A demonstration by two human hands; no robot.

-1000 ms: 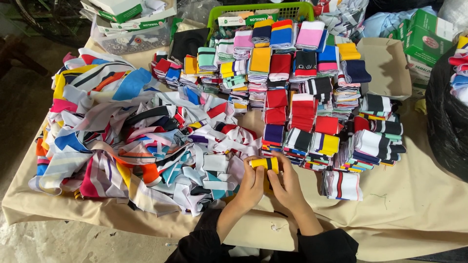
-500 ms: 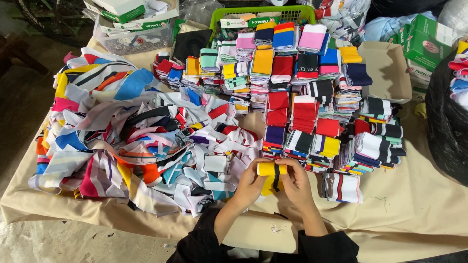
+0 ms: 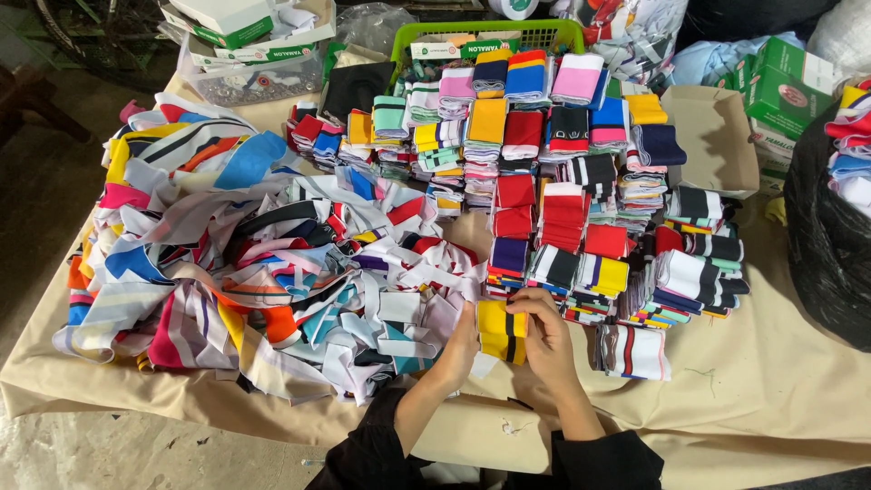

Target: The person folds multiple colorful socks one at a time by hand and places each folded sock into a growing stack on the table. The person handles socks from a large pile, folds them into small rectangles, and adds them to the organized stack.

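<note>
Your left hand (image 3: 460, 343) and your right hand (image 3: 548, 338) hold one folded yellow band with black stripes (image 3: 502, 329) between them, at the near edge of the table (image 3: 771, 390); the fingers of each hand are closed on one side of the band, the left on its left edge, the right on its right and top edge; a loose heap of coloured strips (image 3: 245, 263) lies just to your left; neat folded stacks (image 3: 581, 181) stand behind the band; a green basket (image 3: 490, 32) is at the far side.
</note>
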